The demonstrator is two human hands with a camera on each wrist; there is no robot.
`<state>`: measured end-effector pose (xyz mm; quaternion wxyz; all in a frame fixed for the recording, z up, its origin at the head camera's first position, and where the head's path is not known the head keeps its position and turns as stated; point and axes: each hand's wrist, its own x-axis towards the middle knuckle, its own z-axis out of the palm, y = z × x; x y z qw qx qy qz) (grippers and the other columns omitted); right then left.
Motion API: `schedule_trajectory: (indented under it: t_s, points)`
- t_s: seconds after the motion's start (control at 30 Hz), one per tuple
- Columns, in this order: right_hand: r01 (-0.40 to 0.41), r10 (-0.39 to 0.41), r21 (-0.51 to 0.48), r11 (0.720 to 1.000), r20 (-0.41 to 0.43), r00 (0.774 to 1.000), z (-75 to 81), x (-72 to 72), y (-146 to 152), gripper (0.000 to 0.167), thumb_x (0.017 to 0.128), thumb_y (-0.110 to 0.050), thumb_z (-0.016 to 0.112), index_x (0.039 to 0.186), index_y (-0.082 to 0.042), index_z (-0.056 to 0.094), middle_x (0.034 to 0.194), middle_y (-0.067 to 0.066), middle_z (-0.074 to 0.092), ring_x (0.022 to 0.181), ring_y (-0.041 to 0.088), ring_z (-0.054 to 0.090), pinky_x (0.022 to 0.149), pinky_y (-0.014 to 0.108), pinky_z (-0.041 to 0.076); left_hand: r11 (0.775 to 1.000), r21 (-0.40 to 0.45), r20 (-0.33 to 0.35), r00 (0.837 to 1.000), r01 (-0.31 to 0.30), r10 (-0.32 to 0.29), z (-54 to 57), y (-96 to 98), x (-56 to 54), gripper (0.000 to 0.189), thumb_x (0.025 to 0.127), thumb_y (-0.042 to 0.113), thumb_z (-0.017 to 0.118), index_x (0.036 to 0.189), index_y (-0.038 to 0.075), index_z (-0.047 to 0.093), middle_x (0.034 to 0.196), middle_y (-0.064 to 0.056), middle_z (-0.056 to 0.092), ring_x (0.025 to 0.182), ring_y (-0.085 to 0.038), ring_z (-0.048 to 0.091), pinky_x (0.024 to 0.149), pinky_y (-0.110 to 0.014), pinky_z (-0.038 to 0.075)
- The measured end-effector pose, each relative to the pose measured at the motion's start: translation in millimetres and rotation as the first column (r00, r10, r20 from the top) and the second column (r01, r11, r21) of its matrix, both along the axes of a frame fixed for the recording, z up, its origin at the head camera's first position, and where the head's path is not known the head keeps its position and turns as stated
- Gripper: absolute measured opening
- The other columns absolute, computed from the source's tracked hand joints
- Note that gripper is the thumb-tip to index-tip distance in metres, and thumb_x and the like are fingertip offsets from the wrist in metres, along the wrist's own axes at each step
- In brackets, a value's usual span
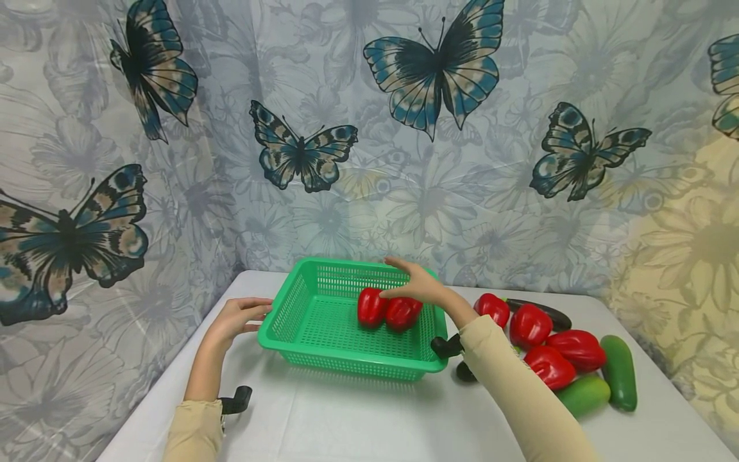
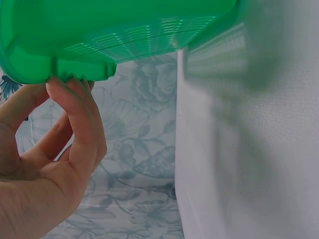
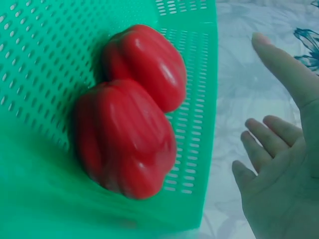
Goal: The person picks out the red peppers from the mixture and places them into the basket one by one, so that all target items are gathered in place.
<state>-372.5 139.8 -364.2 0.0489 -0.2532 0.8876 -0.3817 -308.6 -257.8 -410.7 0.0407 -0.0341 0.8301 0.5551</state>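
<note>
A green perforated plastic basket (image 1: 340,366) stands on the white-covered table with two red bell peppers (image 1: 371,308) inside, side by side toward its right. At the basket's left end is my left hand (image 1: 233,317); in the left wrist view its slightly bent fingertips (image 2: 62,94) touch the rim from outside. My right hand (image 1: 418,285) hovers over the basket's right part, thumb and fingers spread, holding nothing. From the right wrist view, the two peppers (image 3: 132,142) lie against the basket wall (image 3: 197,129), apart from that hand (image 3: 279,164).
Right of the basket lie several more red bell peppers (image 1: 530,326), a dark eggplant (image 1: 545,313), a cucumber (image 1: 620,372) and a lighter green vegetable (image 1: 584,394). A dark item (image 1: 465,372) is partly hidden beside the right sleeve. A butterfly-print cloth (image 1: 404,212) hangs behind the table.
</note>
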Motion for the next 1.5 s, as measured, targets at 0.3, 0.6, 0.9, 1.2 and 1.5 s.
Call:
schedule_trajectory:
  t_s: [0.3,0.6,0.9,1.2,1.5]
  points:
    - [-0.017,0.018,-0.059,0.998,0.020,1.000,8.4,10.9,18.4,0.089,0.081,-0.032,0.080,0.154,-0.015,0.030,0.159,0.010,0.033,0.148,0.031,0.027,0.119,0.057,0.029,1.000,-0.007,0.009,1.000,-0.006,0.006,-0.5,-0.4,-1.0,0.050,0.096,0.029,0.063,0.133,-0.002,0.057,0.137,-0.023,0.055,0.106,-0.022,0.062,0.086,-0.033,0.060]
    - [-0.025,0.029,-0.103,0.994,0.038,0.999,12.3,21.9,42.3,0.086,0.084,-0.028,0.077,0.154,-0.013,0.029,0.159,0.013,0.031,0.149,0.037,0.023,0.118,0.064,0.023,1.000,0.011,0.004,1.000,0.003,-0.003,-0.5,-0.1,-0.9,0.050,0.095,0.029,0.065,0.132,-0.002,0.058,0.135,-0.022,0.057,0.102,-0.018,0.063,0.085,-0.031,0.060]
    - [0.022,-0.014,-0.111,0.994,0.072,0.997,4.9,30.8,74.7,0.088,0.085,-0.031,0.076,0.155,-0.018,0.026,0.161,0.009,0.028,0.150,0.039,0.016,0.117,0.066,0.021,1.000,0.010,-0.001,1.000,0.007,-0.007,-0.6,-0.7,-1.5,0.050,0.095,0.030,0.064,0.133,-0.002,0.058,0.135,-0.022,0.056,0.098,-0.014,0.063,0.086,-0.031,0.060]
    - [0.055,-0.048,-0.111,0.992,0.059,0.997,1.1,42.6,111.8,0.086,0.087,-0.032,0.074,0.156,-0.017,0.025,0.162,0.012,0.025,0.150,0.039,0.015,0.119,0.064,0.019,1.000,0.002,-0.001,1.000,0.008,-0.008,-1.2,-3.0,-0.6,0.049,0.096,0.030,0.063,0.132,-0.002,0.058,0.133,-0.020,0.058,0.097,-0.014,0.063,0.085,-0.032,0.060]
    - [0.099,-0.094,-0.075,0.992,0.068,0.993,3.4,66.8,149.5,0.081,0.090,-0.032,0.070,0.156,-0.015,0.025,0.161,0.013,0.027,0.148,0.043,0.019,0.115,0.067,0.024,1.000,-0.006,0.000,1.000,0.004,-0.004,0.1,-1.1,0.3,0.049,0.096,0.029,0.062,0.133,-0.003,0.057,0.135,-0.022,0.056,0.098,-0.015,0.063,0.085,-0.033,0.060]
